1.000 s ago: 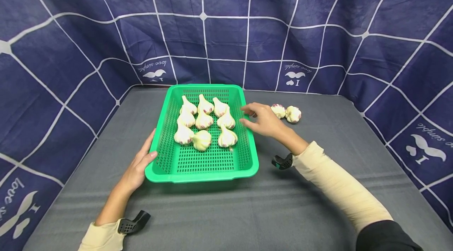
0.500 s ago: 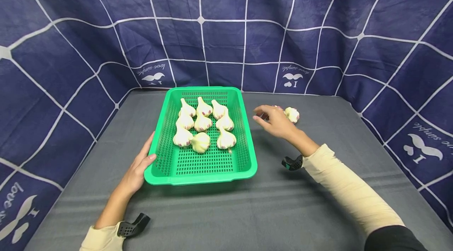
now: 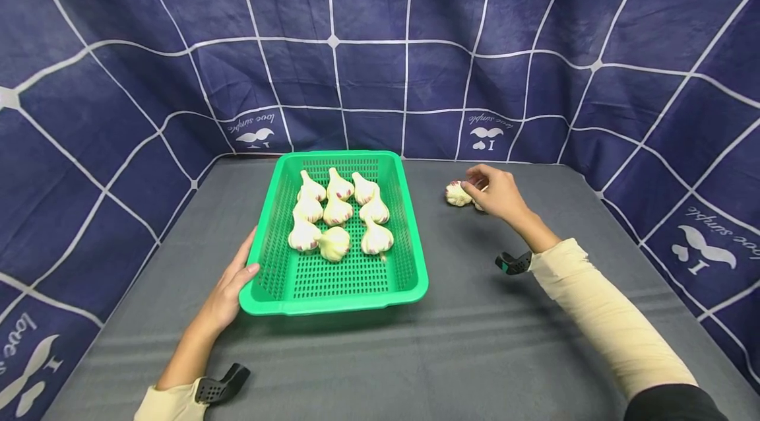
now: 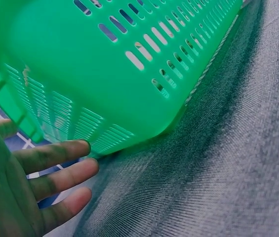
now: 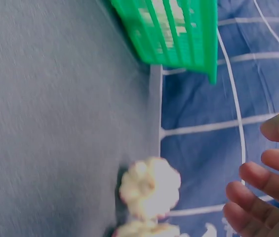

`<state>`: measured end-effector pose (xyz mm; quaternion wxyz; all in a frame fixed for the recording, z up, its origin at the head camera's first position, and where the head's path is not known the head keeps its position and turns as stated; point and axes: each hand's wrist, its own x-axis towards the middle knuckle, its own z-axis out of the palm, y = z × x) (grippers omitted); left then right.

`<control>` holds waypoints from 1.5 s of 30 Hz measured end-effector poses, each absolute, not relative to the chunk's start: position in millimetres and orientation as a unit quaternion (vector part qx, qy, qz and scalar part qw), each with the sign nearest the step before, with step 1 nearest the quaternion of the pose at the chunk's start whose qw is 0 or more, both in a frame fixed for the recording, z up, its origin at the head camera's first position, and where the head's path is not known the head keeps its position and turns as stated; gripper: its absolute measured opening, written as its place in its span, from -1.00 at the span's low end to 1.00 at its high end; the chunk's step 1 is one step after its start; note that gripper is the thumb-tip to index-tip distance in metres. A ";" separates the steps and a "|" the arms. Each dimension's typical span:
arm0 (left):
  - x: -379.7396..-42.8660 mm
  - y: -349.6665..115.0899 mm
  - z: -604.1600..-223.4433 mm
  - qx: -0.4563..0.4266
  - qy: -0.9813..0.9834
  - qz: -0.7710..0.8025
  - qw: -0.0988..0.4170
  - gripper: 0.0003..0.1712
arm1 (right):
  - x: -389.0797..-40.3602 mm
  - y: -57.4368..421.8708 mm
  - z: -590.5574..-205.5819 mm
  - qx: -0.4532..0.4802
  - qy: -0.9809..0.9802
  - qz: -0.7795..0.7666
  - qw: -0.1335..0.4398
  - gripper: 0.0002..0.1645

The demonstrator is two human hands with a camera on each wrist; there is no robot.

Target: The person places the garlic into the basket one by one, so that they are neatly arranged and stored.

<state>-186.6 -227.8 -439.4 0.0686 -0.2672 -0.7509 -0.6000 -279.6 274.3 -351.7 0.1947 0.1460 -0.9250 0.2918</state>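
Note:
A green plastic basket (image 3: 332,304) holds several garlic bulbs (image 3: 336,210), set in rough rows on its slotted floor. At its left side my left hand (image 3: 224,292) rests with the thumb at the rim. In the left wrist view the straight fingers (image 4: 62,180) spread beside the outer wall. My right hand (image 3: 497,193) hangs over two garlic bulbs on the table, its fingers loosely bent and holding nothing. The left bulb (image 3: 458,194) shows; the hand mostly hides the other. The right wrist view shows both bulbs (image 5: 150,188) apart from the fingertips.
A grey cloth covers the table (image 3: 380,368). Behind it and along both sides hangs a blue curtain (image 3: 380,71) with white grid lines. Each wrist carries a black camera mount (image 3: 222,385).
My right hand has moved right, from the basket's right rim to above the two loose bulbs. The left hand stays at the basket. The whole view has shifted slightly.

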 end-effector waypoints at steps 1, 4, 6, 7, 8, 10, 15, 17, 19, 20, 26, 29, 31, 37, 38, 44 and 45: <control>-186.3 -227.9 -439.5 -0.267 -0.750 -0.601 0.068 -0.28 | -281.4 278.3 -351.2 0.133 -0.926 0.294 0.198 -0.69; -185.5 -228.4 -439.7 -0.267 -0.750 -0.602 0.066 -0.28 | -287.1 290.4 -350.8 0.094 -0.926 0.302 0.206 -0.67; -185.2 -228.6 -439.8 -0.268 -0.749 -0.602 0.067 -0.28 | -290.6 297.7 -351.0 0.068 -0.925 0.309 0.212 -0.66; -185.1 -228.5 -439.7 -0.269 -0.749 -0.602 0.067 -0.29 | -292.5 301.2 -351.4 0.056 -0.924 0.313 0.214 -0.66; -185.1 -228.4 -439.7 -0.270 -0.748 -0.603 0.068 -0.29 | -294.2 304.4 -351.9 0.044 -0.923 0.316 0.217 -0.66; -185.0 -227.9 -439.6 -0.273 -0.745 -0.604 0.069 -0.29 | -296.8 310.0 -353.4 0.022 -0.922 0.319 0.218 -0.66; -184.4 -225.6 -438.9 -0.274 -0.745 -0.604 0.071 -0.29 | -300.3 320.5 -359.1 -0.028 -0.927 0.310 0.210 -0.61; -184.0 -225.1 -438.9 -0.272 -0.746 -0.604 0.069 -0.29 | -300.9 323.3 -361.3 -0.043 -0.931 0.304 0.199 -0.55; -183.8 -224.7 -438.5 -0.270 -0.747 -0.604 0.068 -0.30 | -301.5 326.1 -363.4 -0.055 -0.934 0.303 0.183 -0.47; -183.8 -224.5 -438.1 -0.270 -0.747 -0.604 0.067 -0.30 | -301.7 327.3 -364.2 -0.062 -0.935 0.301 0.175 -0.42; -183.4 -224.5 -437.4 -0.261 -0.752 -0.603 0.064 -0.33 | -305.5 335.1 -371.5 -0.098 -0.945 0.287 0.120 -0.25; -183.0 -224.9 -437.9 -0.258 -0.753 -0.601 0.064 -0.34 | -308.7 338.0 -377.5 -0.115 -0.950 0.276 0.084 -0.21; -182.6 -224.9 -438.1 -0.256 -0.754 -0.602 0.064 -0.34 | -310.1 338.8 -381.3 -0.126 -0.952 0.271 0.061 -0.19; -182.0 -224.7 -438.9 -0.255 -0.754 -0.603 0.063 -0.35 | -314.4 340.3 -388.3 -0.152 -0.951 0.268 0.032 -0.16; -182.1 -224.8 -439.0 -0.255 -0.753 -0.603 0.064 -0.35 | -314.9 340.4 -388.8 -0.154 -0.951 0.267 0.030 -0.15; -182.7 -224.9 -439.0 -0.258 -0.756 -0.598 0.070 -0.35 | -316.2 340.0 -390.9 -0.181 -0.944 0.274 0.006 -0.07; -182.8 -224.8 -439.0 -0.259 -0.756 -0.597 0.071 -0.35 | -316.5 340.4 -391.8 -0.188 -0.941 0.280 0.002 -0.05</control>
